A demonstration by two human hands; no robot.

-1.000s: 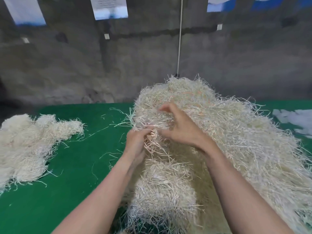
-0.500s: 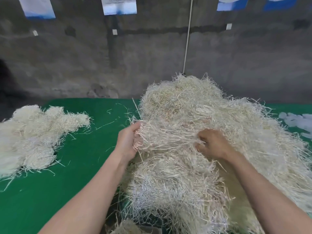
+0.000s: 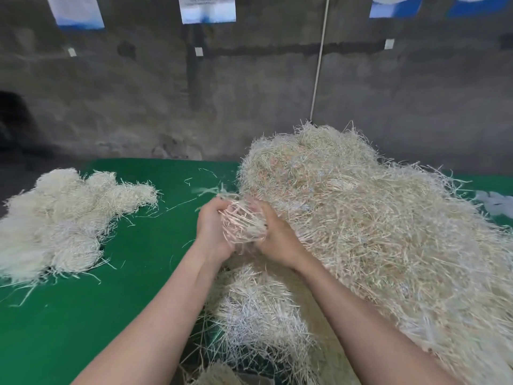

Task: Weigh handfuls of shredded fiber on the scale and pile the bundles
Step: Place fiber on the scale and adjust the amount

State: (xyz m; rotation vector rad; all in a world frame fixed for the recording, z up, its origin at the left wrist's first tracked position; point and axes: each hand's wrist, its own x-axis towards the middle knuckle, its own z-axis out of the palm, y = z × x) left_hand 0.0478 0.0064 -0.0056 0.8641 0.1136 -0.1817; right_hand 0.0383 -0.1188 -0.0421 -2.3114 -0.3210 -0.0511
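1. Green cloth covers a table (image 3: 83, 315) in front of a bare grey wall. A large heap of shredded fiber (image 3: 374, 232) fills the right side. A pile of bundles (image 3: 63, 218) lies far left, well apart.
2. At the heap's left edge, the left hand (image 3: 212, 232) and right hand (image 3: 277, 237) curl around one handful (image 3: 241, 223) held between them.
3. Judged step: gathering a handful. Next it must be pulled free of the heap and carried to a scale, which is not in view.
4. Its strands run mostly away from the person, with the loose tips pointing up and left.
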